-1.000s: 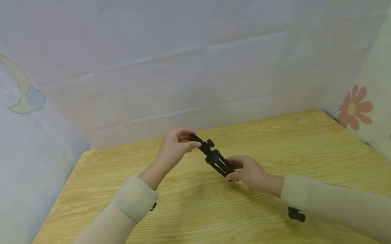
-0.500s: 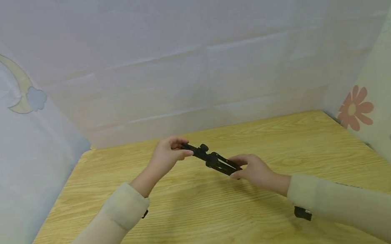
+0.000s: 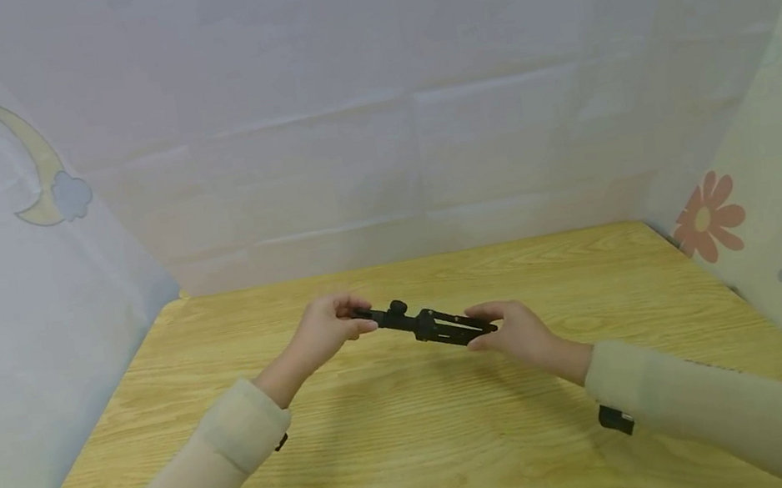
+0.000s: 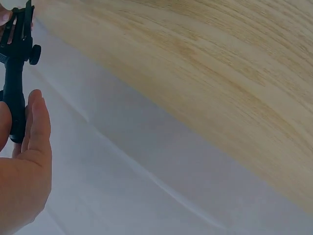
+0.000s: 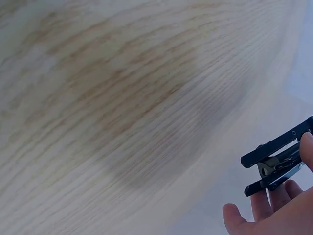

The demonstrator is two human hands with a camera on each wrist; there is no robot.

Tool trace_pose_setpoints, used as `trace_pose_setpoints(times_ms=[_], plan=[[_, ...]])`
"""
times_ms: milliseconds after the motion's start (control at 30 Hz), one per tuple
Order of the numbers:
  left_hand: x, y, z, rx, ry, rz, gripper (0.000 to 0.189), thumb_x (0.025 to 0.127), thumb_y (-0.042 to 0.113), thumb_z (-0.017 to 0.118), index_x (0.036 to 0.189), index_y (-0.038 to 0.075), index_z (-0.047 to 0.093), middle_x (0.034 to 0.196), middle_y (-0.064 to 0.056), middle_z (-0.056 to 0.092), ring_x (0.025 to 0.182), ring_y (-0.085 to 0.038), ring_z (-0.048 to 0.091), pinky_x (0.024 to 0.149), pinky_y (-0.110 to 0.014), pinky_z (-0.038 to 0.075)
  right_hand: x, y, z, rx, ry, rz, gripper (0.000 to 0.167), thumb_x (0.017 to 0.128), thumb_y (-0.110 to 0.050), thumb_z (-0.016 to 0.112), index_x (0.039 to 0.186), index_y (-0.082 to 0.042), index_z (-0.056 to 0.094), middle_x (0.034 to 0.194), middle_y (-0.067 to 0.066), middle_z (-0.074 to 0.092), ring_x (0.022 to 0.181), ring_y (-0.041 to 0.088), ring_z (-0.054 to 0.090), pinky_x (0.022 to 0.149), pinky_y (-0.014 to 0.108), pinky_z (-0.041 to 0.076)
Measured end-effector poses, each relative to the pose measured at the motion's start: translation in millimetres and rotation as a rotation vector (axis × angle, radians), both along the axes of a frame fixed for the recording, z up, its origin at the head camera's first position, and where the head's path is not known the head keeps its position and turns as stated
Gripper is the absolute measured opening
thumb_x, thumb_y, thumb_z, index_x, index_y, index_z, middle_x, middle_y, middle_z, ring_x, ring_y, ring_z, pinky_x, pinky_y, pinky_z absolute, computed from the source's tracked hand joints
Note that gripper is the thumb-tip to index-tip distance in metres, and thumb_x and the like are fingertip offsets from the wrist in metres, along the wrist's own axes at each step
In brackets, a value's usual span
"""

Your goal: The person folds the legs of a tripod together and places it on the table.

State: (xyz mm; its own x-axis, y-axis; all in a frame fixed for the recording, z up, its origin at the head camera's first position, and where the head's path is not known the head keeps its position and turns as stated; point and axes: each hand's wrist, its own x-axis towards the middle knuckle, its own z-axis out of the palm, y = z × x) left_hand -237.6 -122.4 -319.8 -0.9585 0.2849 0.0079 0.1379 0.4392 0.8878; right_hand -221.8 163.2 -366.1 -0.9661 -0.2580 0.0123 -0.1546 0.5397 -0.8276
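A small black tripod, with a round knob on its side, is held between both hands above the table, tilted slightly down to the right. My left hand grips its slim end between thumb and fingers, as the left wrist view also shows the hand at the tripod's tube. At the other end my right hand pinches the legs, which lie close together. In the right wrist view the leg ends stick out past the fingers of the right hand.
Under the hands lies a wood-grain table. A pale sheet rises behind its far edge, with patterned sheets at both sides. Beneath the right sleeve a dark device shows at the wrist.
The tripod has turned from steeply slanted to nearly level. My left hand moved left and nearer, lowering the slim end; my right hand shifted slightly right, still holding the legs.
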Motion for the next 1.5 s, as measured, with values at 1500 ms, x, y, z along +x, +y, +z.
trace_pose_setpoints(times_ms=[1500], plan=[[-17.7,17.9,-59.3,-0.139,-0.001,-0.039,0.022,0.085,0.004,0.074,0.105,-0.006,0.068,0.090,-0.008,0.068,0.076,-0.016,0.066,0.066,-0.031,0.055,-32.1,28.8,-12.1,0.051,-0.063,0.027,0.056,0.085,-0.009,0.076,0.134,0.007,0.053,0.142,0.026,0.045,0.136,0.047,0.029,0.104,0.059,0.034]])
